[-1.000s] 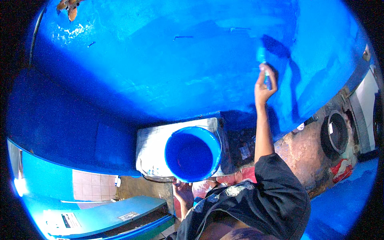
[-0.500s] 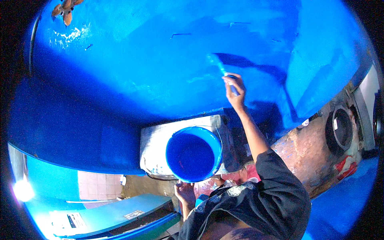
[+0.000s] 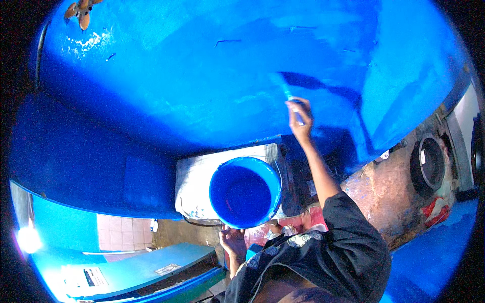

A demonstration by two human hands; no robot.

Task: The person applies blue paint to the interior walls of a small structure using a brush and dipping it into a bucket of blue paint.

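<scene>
Above the bucket [image 3: 245, 192], the right hand [image 3: 300, 123] gripped a paintbrush [image 3: 289, 96] against the blue wall [image 3: 202, 76]. Below it, the left hand [image 3: 233, 241] cupped the bucket's base.

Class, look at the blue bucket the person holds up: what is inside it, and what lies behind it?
The bucket, held by the left hand, shows blue paint coating its inside; how much is unclear. Behind it sits a pale, paint-stained box, partly hidden by the bucket. The right hand holds a brush against the blue surface.

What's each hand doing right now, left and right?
Left hand: closed on the lower edge of the blue bucket, holding it up.
Right hand: closed around a paintbrush, raised against the blue surface.
</scene>
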